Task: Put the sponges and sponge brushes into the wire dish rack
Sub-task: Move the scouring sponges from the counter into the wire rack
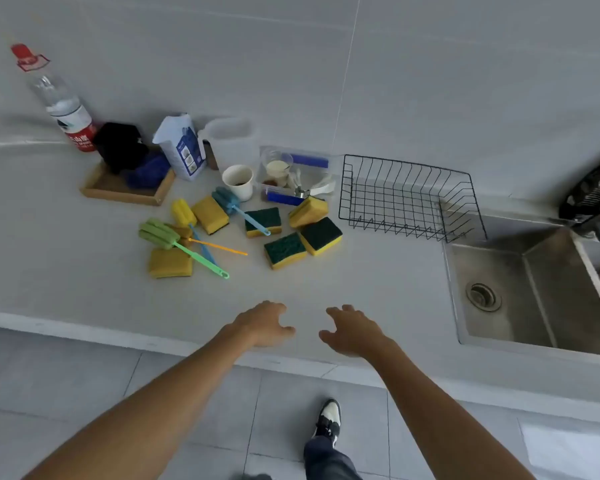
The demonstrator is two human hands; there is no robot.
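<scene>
Hands: left hand (264,323) and right hand (352,330) loosely spread, holding nothing. Step: first reach. Next: grab sponges (321,235) at 12 o'clock, carry to wire dish rack (409,199) at 1 o'clock.

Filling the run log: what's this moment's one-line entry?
left hand: open, empty | right hand: open, empty | wire dish rack: empty | sponges, sponge brushes: on counter

Black wire dish rack (407,199) on pale grey stone counter (84,271); yellow sponges with dark green scouring faces (321,234); green (160,233), yellow (183,213) and blue foam brushes (225,199); red-capped clear bottle (54,95).
</scene>
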